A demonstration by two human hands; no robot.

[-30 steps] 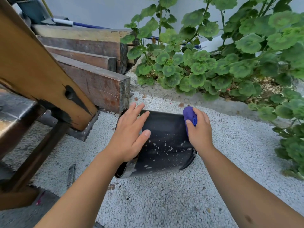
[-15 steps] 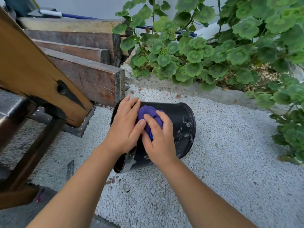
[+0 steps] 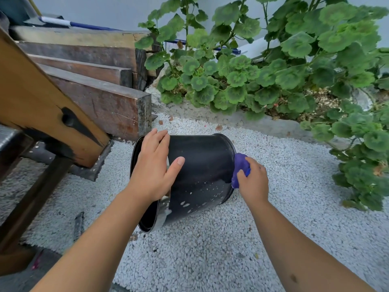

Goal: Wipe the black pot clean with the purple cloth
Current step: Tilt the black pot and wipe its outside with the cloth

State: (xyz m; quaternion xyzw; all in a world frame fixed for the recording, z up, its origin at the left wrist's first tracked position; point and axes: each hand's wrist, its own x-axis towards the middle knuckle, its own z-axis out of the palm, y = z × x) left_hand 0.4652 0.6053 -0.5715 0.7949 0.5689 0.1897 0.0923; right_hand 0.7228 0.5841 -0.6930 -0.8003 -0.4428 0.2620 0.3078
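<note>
while the black pot [image 3: 202, 165] lay sideways on white gravel [image 3: 210, 249], the left hand [image 3: 153, 167] rested flat, spread on it; the right hand [image 3: 253, 182] clutched the purple cloth [image 3: 240, 167] against its base.

Single head-worn wide-angle view, looks forward and down from above the person's arms, close over the black pot [image 3: 202, 171] on white gravel [image 3: 210, 249]; frame takes in stacked wooden beams [image 3: 101, 102] upper left and leafy plants [image 3: 263, 81] upper right, edges bent by lens
</note>
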